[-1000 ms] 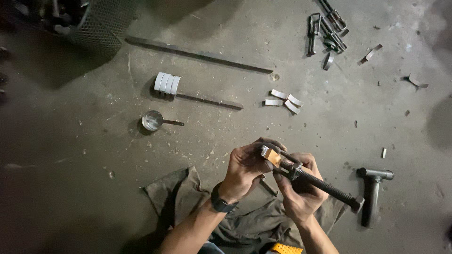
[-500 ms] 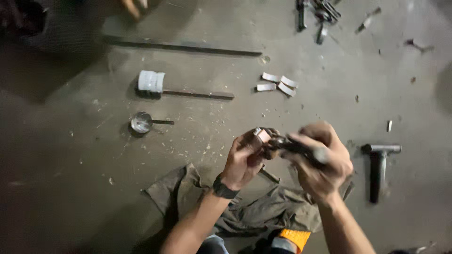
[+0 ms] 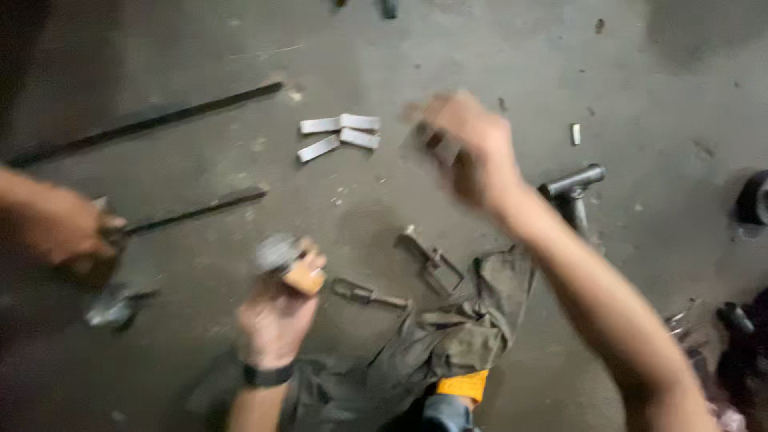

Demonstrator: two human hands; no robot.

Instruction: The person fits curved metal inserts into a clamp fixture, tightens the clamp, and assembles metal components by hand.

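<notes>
My left hand point(image 3: 276, 320), with a black band on the wrist, is shut on a small part with a round grey metal end and a tan block point(image 3: 292, 268), held above the floor. My right hand point(image 3: 468, 148) is raised and stretched forward over the concrete floor, heavily blurred. Something dark shows at its fingers, too smeared to tell what it is. A metal bracket point(image 3: 432, 264) and a small hooked pin point(image 3: 364, 294) lie on the floor between my hands.
Another person's hand point(image 3: 56, 228) at the left edge grips a thin dark rod point(image 3: 196, 210). A long dark bar point(image 3: 144, 124), three pale flat strips point(image 3: 340, 132), a hammer point(image 3: 572, 188), a small metal cup point(image 3: 112, 304) and a crumpled olive cloth point(image 3: 448, 336) are also on the floor.
My hands have come apart: the right has swung up and forward, the left stays low with the small part. The view has shifted, and another person's hand has appeared at the left.
</notes>
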